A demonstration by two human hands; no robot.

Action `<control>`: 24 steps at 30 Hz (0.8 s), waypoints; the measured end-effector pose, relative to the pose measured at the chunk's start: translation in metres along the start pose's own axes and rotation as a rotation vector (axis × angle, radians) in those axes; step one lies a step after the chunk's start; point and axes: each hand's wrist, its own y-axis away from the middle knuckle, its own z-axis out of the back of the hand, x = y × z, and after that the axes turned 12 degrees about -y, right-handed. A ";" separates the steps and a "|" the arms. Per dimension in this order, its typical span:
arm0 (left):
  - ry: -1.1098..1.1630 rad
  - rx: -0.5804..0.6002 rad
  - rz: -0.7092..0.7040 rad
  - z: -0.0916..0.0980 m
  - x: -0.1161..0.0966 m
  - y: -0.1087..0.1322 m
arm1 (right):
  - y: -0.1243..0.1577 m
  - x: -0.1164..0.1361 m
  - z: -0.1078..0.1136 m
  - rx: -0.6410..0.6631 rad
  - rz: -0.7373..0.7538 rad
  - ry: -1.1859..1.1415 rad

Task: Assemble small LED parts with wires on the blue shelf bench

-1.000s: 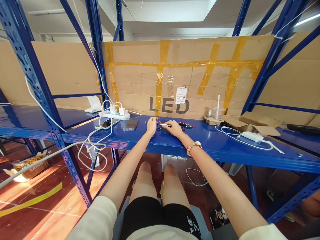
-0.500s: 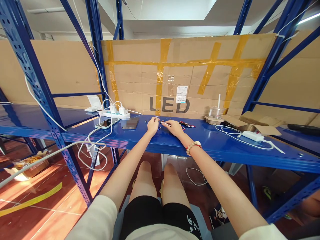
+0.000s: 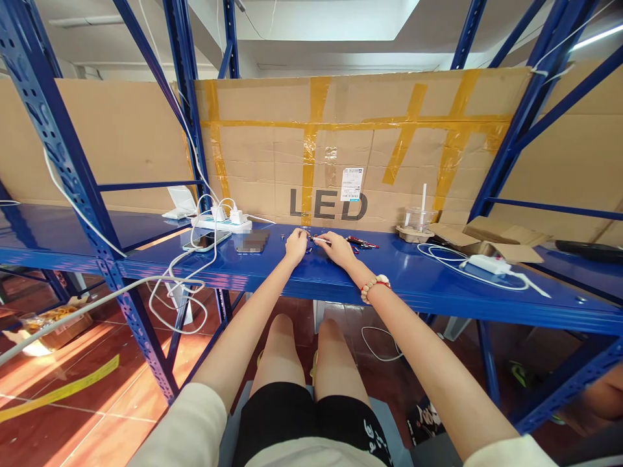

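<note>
Both my arms reach out over my knees to the blue metal shelf. My left hand rests there with its fingers curled over some tiny dark parts; what it holds, if anything, is too small to make out. Just to its right, my right hand pinches a thin white stick-like tool whose tip points left toward my left hand. A beaded bracelet circles my right wrist. Several red and black small pieces lie behind my right hand.
A phone, a dark device and a white power strip with cables lie to the left. On the right are a clear cup, flattened cardboard and a white adapter with cord. A taped cardboard wall marked LED backs the shelf.
My hands have stayed almost still at the small parts; the white tool's tip shifted only slightly. The view has drifted a little.
</note>
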 end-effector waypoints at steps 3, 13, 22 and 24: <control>0.025 -0.007 0.017 0.000 0.000 -0.001 | 0.000 -0.002 -0.001 0.026 -0.007 -0.032; 0.045 -0.011 0.044 0.000 -0.001 0.000 | 0.000 -0.002 0.000 0.119 -0.018 -0.052; 0.066 0.001 0.054 0.000 -0.001 0.000 | 0.000 -0.001 0.001 0.166 -0.033 -0.081; 0.083 -0.001 0.051 0.000 -0.001 0.000 | 0.000 -0.002 0.001 0.160 -0.028 -0.092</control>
